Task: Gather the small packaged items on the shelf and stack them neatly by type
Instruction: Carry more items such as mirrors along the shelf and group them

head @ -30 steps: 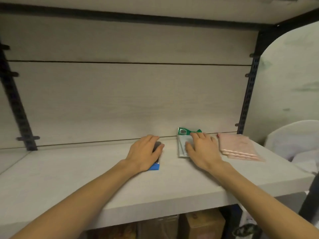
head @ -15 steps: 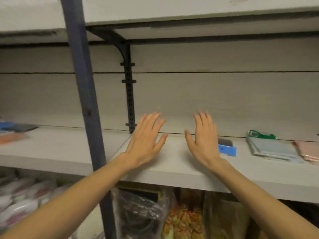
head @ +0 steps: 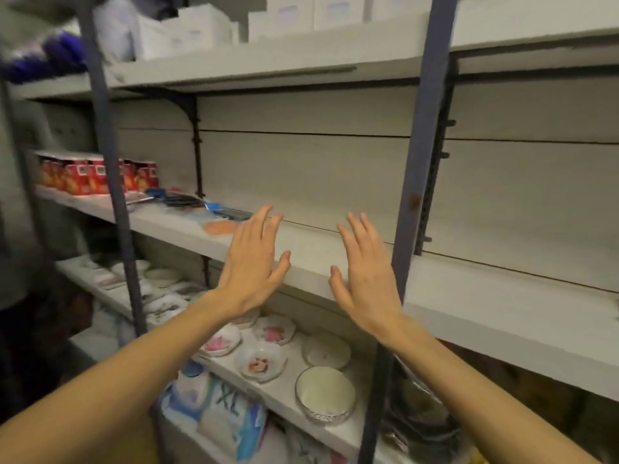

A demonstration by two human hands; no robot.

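The whole view is smeared, worst at the left. The packets (head: 201,204) on the shelf (head: 311,259) blur together; their types and count cannot be told. A post (head: 112,169) hides part of the red boxes (head: 80,177), whose labels are unreadable. The left hand (head: 253,266) covers an edge of the orange packet (head: 219,227). The purple thing (head: 40,58) up left is unrecognisable. The frame's bottom cuts off the XL pack (head: 227,416).

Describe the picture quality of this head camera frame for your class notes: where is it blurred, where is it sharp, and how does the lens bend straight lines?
Head view: motion blur smears the left edge, the red cartons and the packets; the left hand and right hand are fairly sharp; the wide lens tilts the blue post and slants the shelf; lighting is dim and even, without glare.
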